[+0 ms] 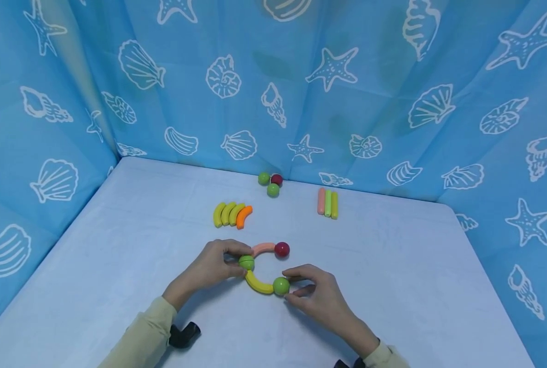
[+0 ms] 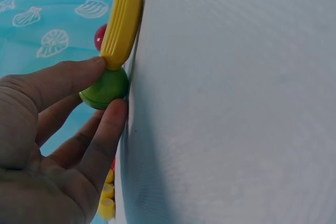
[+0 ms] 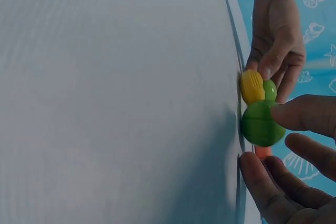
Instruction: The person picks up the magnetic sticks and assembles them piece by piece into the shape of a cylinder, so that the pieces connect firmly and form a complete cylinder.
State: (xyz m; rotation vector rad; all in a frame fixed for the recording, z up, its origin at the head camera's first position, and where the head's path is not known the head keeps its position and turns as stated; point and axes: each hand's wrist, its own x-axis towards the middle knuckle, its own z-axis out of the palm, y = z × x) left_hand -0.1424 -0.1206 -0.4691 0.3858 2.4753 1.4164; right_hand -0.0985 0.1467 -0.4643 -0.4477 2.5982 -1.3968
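My left hand (image 1: 220, 263) pinches a green ball (image 1: 246, 262) with a seam around it, between thumb and fingers. A ridged, curved yellow stick (image 1: 259, 283) runs from that ball to a second green ball (image 1: 281, 286). My right hand (image 1: 316, 296) holds this second ball at its right side, thumb and index finger against it; the right wrist view shows the thumb (image 3: 302, 113) on it. Beyond the left ball, a curved pink stick (image 1: 264, 247) leads to a dark red ball (image 1: 282, 249). Together the pieces form an arc with its gap at the right.
Farther back lie several curved yellow sticks (image 1: 226, 214) beside a curved orange one (image 1: 244, 217). Two green balls (image 1: 272, 190) and a red ball (image 1: 277, 180) cluster near the back edge. Straight sticks (image 1: 328, 203) lie right of them. A blue shell-print curtain (image 1: 255, 112) borders the white table (image 1: 393, 286).
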